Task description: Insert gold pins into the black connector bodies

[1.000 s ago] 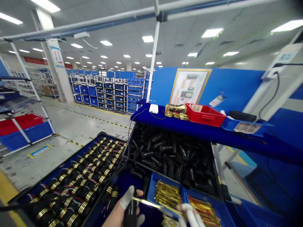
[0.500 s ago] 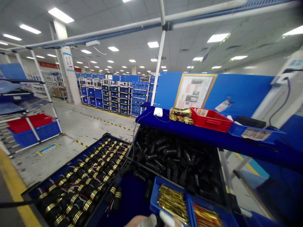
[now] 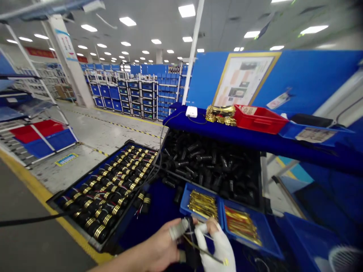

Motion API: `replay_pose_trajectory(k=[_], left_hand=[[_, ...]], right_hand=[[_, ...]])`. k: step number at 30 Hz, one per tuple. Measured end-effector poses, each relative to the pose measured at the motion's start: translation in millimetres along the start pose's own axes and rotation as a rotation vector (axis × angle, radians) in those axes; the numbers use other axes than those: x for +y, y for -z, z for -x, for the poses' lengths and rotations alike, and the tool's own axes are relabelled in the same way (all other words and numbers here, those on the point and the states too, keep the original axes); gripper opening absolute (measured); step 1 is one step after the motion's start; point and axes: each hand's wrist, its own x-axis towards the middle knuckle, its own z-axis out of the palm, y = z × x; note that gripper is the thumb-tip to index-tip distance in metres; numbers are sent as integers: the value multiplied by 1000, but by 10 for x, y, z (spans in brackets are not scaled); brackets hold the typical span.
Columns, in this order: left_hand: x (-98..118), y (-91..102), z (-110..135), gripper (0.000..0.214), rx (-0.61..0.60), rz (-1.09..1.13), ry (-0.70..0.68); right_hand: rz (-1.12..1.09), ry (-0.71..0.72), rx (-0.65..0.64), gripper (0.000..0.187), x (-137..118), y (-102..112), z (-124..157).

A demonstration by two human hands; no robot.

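The left hand (image 3: 159, 241) is closed around a black cylindrical part (image 3: 191, 241), and the gloved right hand (image 3: 218, 245) grips it from the other side, low in front of the person. A thin gold strip (image 3: 205, 254) sticks out and could bend or slip if the grip loosens. Just beyond stands a blue tray (image 3: 184, 200) of gold strips (image 3: 202, 204), which a careless elbow could knock.
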Motion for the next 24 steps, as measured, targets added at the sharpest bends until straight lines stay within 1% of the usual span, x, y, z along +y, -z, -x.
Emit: replay_pose_trajectory(k=[2, 3, 4, 5, 6, 7, 9, 11, 13, 15, 17, 18, 19, 22, 23, 24], left_hand=[[-17, 6, 48, 49, 38, -46, -3], [-18, 20, 66, 50, 64, -76, 1], [-17, 38, 78, 54, 52, -89, -1], [-16, 58, 83, 52, 42, -88, -15], [-16, 78, 83, 46, 40, -78, -40], [-19, 96, 78, 37, 34, -66, -56], [-31, 126, 61, 25, 47, -69, -44], [-45, 147, 40, 26, 93, -141, -20], [-54, 161, 19, 29, 128, -264, -16], [-56, 174, -5, 28, 103, -360, -8], [-57, 191, -33, 29, 61, -366, 40], [-59, 204, -47, 30, 60, -343, 60], [-63, 220, -61, 31, 71, -311, 69], [-81, 287, -89, 33, 135, -218, 62], [-86, 311, -90, 32, 141, -203, 66], [-89, 333, -85, 31, 139, -206, 84]], right_hand=[[89, 25, -85, 5, -41, -2, 52], [113, 26, -126, 5, -61, 7, 56], [118, -8, -148, 7, -72, 21, 48], [103, -66, -118, 11, -71, 36, 32], [86, -145, -93, 12, -58, 50, 17], [77, -208, -98, 13, -37, 58, 7], [88, -259, -112, 13, 8, 47, 17], [63, -270, -125, 11, 37, 1, 52], [15, -289, -125, 9, 51, -48, 83], [-31, -341, -119, 9, 66, -66, 95], [-67, -383, -105, 12, 90, -40, 94], [-77, -364, -108, 14, 103, -17, 96], [-77, -303, -140, 17, 118, 7, 103], [-12, 21, -361, 18, 168, 47, 155], [-6, 92, -413, 18, 184, 46, 178], [-27, 115, -425, 18, 195, 40, 199]])
